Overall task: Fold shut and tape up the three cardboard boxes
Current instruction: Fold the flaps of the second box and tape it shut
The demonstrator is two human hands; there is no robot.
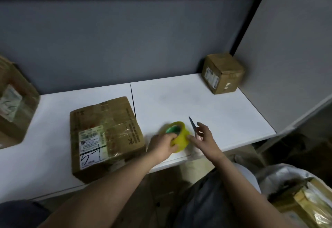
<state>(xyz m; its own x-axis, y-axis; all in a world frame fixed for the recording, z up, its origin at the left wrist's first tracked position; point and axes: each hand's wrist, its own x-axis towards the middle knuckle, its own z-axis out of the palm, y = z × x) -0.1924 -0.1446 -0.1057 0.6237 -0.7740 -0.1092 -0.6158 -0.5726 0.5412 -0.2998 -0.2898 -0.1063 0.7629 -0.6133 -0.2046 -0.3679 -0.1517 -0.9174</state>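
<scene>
A yellow tape roll (179, 138) with a green core sits near the front edge of the white table (224, 112). My left hand (162, 147) grips the roll from the left, fingers curled into its core. My right hand (203, 138) is just right of the roll, fingers fairly straight, thumb touching its side. Under that hand lie scissors (193, 125), blade pointing away. A closed, taped cardboard box (106, 136) with a shipping label lies left of the roll. A small closed box (222, 73) stands in the far right corner. A third box (14, 102) is at the left edge.
A grey partition rises behind the table and another panel (287, 57) walls its right side. Below at the lower right, a bag (301, 197) holds packaging. A thin black seam (133, 102) runs across the tabletop behind the big box.
</scene>
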